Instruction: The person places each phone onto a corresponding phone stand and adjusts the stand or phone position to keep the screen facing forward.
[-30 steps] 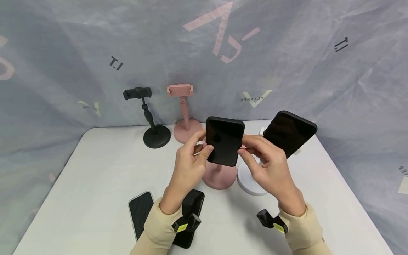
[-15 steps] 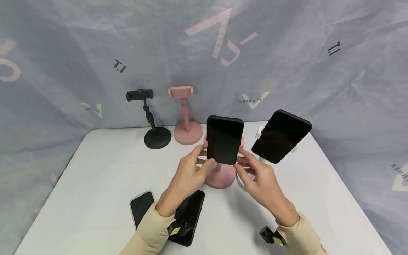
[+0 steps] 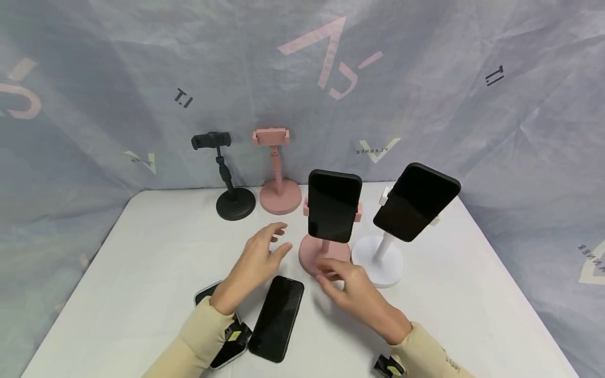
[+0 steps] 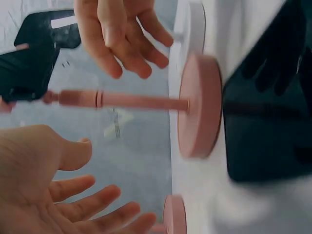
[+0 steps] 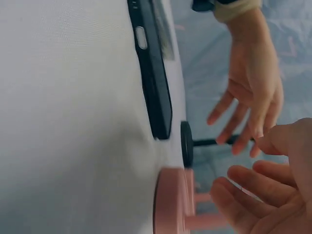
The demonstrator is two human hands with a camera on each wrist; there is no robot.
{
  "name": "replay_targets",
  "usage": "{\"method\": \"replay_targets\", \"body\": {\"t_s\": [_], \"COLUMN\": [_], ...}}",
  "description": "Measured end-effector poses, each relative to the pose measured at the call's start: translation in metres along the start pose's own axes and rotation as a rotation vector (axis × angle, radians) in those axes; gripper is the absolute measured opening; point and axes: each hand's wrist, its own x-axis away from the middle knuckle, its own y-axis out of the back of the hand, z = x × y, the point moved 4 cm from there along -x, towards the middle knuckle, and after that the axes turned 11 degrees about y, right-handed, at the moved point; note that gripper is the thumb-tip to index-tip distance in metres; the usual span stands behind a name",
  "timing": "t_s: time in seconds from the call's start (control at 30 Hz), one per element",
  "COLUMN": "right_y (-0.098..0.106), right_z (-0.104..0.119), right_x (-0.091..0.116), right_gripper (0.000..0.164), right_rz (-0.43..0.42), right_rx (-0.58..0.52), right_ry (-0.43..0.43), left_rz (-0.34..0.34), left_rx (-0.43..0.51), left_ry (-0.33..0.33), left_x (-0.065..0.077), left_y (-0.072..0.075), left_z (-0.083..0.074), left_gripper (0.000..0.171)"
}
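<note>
Pink clamp arms held the upright phone (image 3: 334, 206) by its two sides, on the front pink stand (image 3: 309, 257), with the screen towards you. Your left hand (image 3: 255, 262) was released and held nothing, its fingers spread and softly bent to the left of that stand; your right hand (image 3: 356, 294) was likewise free, loosely bent low before the pink base. The likeliest mishap was a knock: had your right fingers caught the post or base on the way past, the phone's weight up high might well have rocked the stand. A slack clamp could also have let the phone slide down, since the arms met it below mid-height. The white stand (image 3: 392, 262) stood just beside, so a shove could have reached it too and shaken the tilted phone (image 3: 417, 202) it carried. Your left wrist hung over the pale-edged phone (image 3: 229, 350), which a dropped cuff might have dragged along the worktop (image 3: 151, 262). From your head camera, your right fingers overlapped the pink base, and touching could not be told from hovering; your left wrist's camera showed a gap between them and the post, and your own fingers reflected in dark glass. Only your right wrist's camera showed the pale oval on the edge of the flat black phone (image 3: 277, 319).
</note>
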Motion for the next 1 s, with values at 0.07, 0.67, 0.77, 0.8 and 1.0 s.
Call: {"method": "replay_targets", "body": {"t_s": [0.07,0.67,0.77,0.8,1.0], "right_y": [-0.009,-0.076,-0.084,-0.087,-0.102], "right_z": [0.003,-0.018,-0.027,-0.031,-0.043], "right_x": [-0.006,-0.086,-0.101,-0.106,-0.131], "right_gripper": [0.023,0.044,0.048,0.051,0.068], "right_rz": [0.029,0.174,0.172,0.174,0.228], "right_rx": [0.016,0.302,0.35,0.366,0.429], "right_ry": [0.038,0.076,0.057,0.043,-0.1], "left_rz": [-0.02,-0.059,-0.054,-0.054,-0.075], "left_rx": [-0.015,0.035,0.034,0.036,0.076], "left_ry": [0.002,0.056,0.082,0.091,0.16], "left_x": [-0.006,-0.101,-0.117,-0.122,-0.151], "left_y": [0.008,0.047,0.048,0.048,0.047], "left_z": [0.006,0.037,0.037,0.036,0.03], "left_gripper": [0.042,0.057,0.06,0.061,0.06]}}
